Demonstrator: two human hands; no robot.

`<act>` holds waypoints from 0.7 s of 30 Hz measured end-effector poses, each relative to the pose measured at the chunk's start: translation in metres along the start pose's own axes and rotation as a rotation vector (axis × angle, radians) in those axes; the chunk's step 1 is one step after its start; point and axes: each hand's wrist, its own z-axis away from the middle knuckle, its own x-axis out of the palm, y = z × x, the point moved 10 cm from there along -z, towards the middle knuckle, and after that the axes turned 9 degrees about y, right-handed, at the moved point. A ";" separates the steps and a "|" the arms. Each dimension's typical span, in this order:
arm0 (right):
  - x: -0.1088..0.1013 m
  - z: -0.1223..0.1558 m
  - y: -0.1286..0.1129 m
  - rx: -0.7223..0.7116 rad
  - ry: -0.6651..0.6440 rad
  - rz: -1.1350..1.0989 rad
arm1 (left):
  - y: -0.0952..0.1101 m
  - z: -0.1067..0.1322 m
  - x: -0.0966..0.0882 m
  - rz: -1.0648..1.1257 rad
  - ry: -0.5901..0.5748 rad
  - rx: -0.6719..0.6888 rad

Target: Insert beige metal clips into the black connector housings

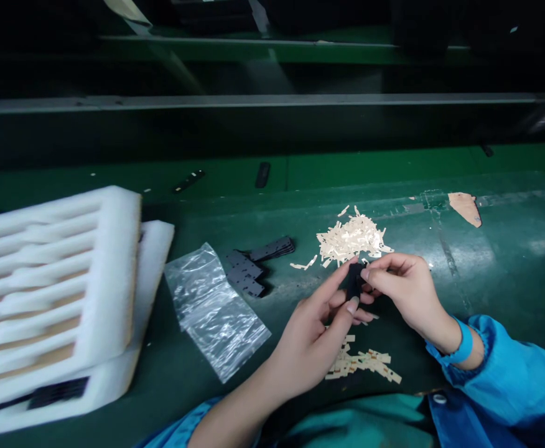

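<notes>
Between my two hands is a small flat black plate [355, 281], tilted up off the table. My left hand [316, 333] grips its lower part between thumb and fingers. The thumb and forefinger of my right hand [400, 280] are pinched together at the plate's upper right edge; whatever else they hold is hidden. Just beyond the hands lies a heap of small cream-coloured flat pieces [354, 236]. More cream pieces [366, 364] are spread on the table close to my body, partly covered by my left hand.
Left of my hands are fanned stacks of black plates [249, 270] and a clear plastic bag [219, 311]. White foam trays [118, 267] are stacked at the far left. A brown scrap [465, 208] lies right, and a black piece [262, 175] rests at the back of the green table [524, 274].
</notes>
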 end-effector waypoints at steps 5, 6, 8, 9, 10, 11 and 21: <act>0.000 0.001 -0.002 -0.013 0.008 -0.012 | -0.002 -0.001 0.001 0.041 -0.007 -0.019; 0.001 0.001 -0.002 -0.013 0.004 -0.012 | -0.002 -0.001 0.000 0.040 -0.004 -0.021; 0.002 0.002 -0.002 -0.010 -0.008 -0.012 | -0.003 -0.001 0.000 0.033 0.000 -0.029; 0.003 0.002 -0.001 -0.008 -0.014 -0.011 | -0.003 -0.001 -0.001 0.030 0.002 -0.031; 0.003 0.002 -0.001 -0.005 -0.016 -0.010 | -0.002 -0.001 -0.001 0.030 0.003 -0.031; 0.003 0.002 -0.001 -0.001 -0.017 -0.009 | -0.001 0.000 -0.002 0.031 0.001 -0.028; 0.003 0.003 -0.001 0.016 -0.004 0.007 | 0.004 0.000 0.001 0.086 0.004 -0.010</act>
